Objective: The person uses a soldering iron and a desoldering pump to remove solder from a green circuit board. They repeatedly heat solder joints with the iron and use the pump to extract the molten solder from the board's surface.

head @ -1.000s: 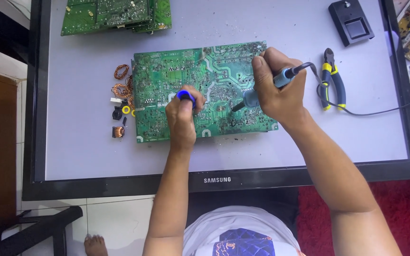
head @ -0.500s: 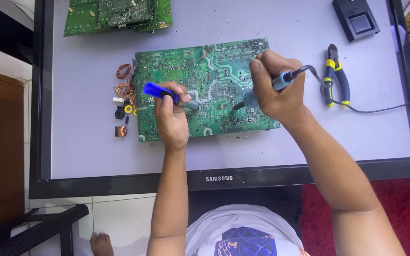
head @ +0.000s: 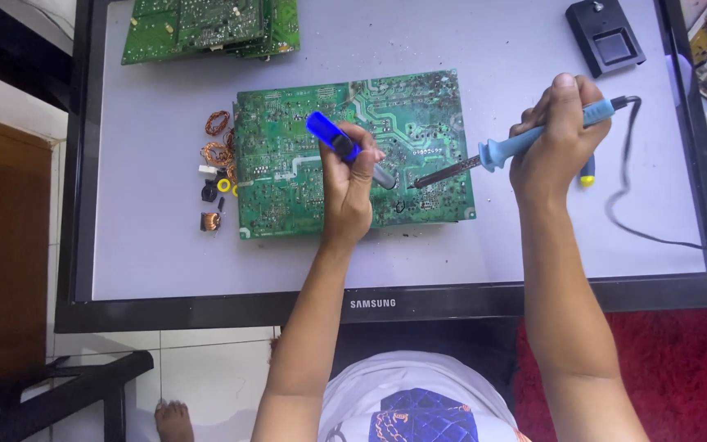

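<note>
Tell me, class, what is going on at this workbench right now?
A person works on a green printed circuit board lying solder side up on a flat television screen. The left hand holds a blue-topped desoldering pump with its tip on the board. The right hand holds a blue-handled soldering iron, its metal tip beside the pump's. Copper coils and other small removed parts lie left of the board.
</note>
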